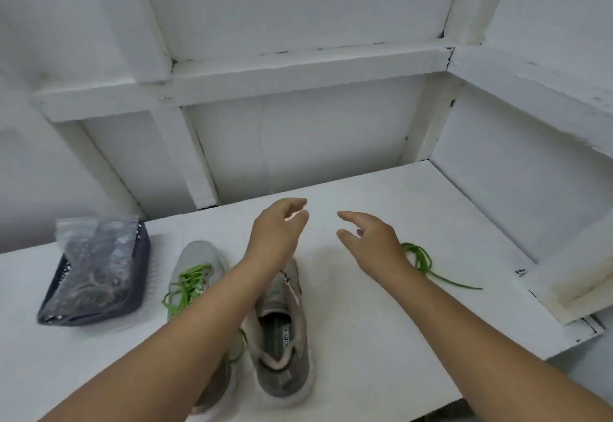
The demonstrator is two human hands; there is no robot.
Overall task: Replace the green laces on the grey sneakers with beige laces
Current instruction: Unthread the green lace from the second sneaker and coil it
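On the white table (pixel 381 305), two grey knit sneakers sat side by side near the person. The left sneaker (pixel 199 259) had its bright green lace (pixel 187 284) threaded through it. The right sneaker (pixel 282 332) showed no lace at all. A loose green lace (pixel 428 264) lay in a little heap to the right, just behind the right wrist. Both hands floated above the table, past the shoes. The left hand (pixel 277 232) and the right hand (pixel 368 239) had soft, half-curled fingers and held nothing. Far left sat a dark grey tray (pixel 132 289) with a clear plastic bag (pixel 96 255) on it. I could not tell what was inside. It looked like one shoe was done being unlaced. Next, the hands probably needed to pull the green lace out of the left sneaker.
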